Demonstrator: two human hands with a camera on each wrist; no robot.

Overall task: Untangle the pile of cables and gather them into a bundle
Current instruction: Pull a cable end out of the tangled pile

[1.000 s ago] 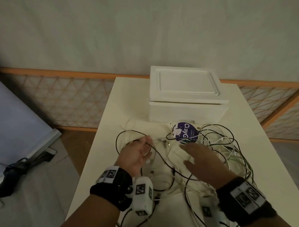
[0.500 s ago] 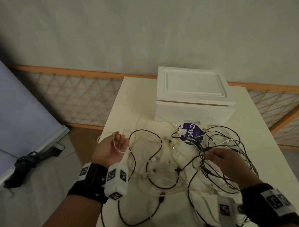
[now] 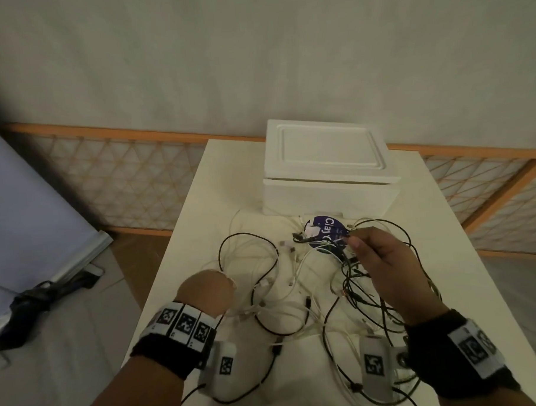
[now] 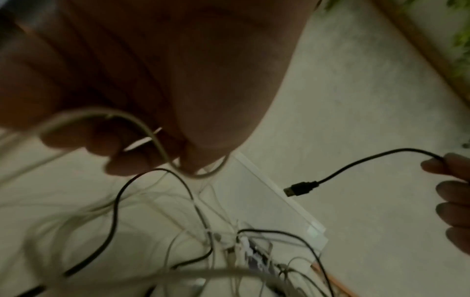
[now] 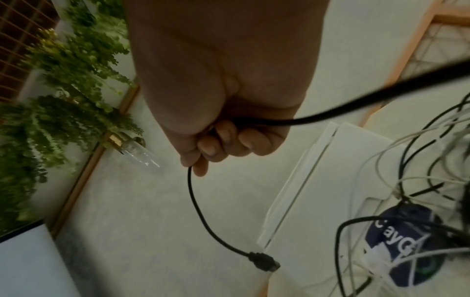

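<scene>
A tangle of black and white cables [image 3: 294, 281] lies spread over the white table [image 3: 199, 205]. My left hand [image 3: 207, 290] hovers over the pile's left edge with its fingers curled round a white cable [image 4: 152, 136]. My right hand [image 3: 383, 259] is raised over the pile's right side and pinches a black cable [image 5: 195, 201] near its end. The black USB plug [image 5: 264, 261] dangles free below the fingers and also shows in the left wrist view, USB plug [image 4: 300, 187].
A white foam box [image 3: 330, 172] with its lid on stands at the back of the table. A round blue-labelled lid [image 3: 325, 235] lies among the cables just before it. An orange-framed lattice screen [image 3: 121, 184] runs behind; dark straps [image 3: 40, 301] lie on the floor at left.
My right hand went from flat over the pile to pinching a black cable and lifting its plug end. My left hand closed on a white cable and drew back toward the left.
</scene>
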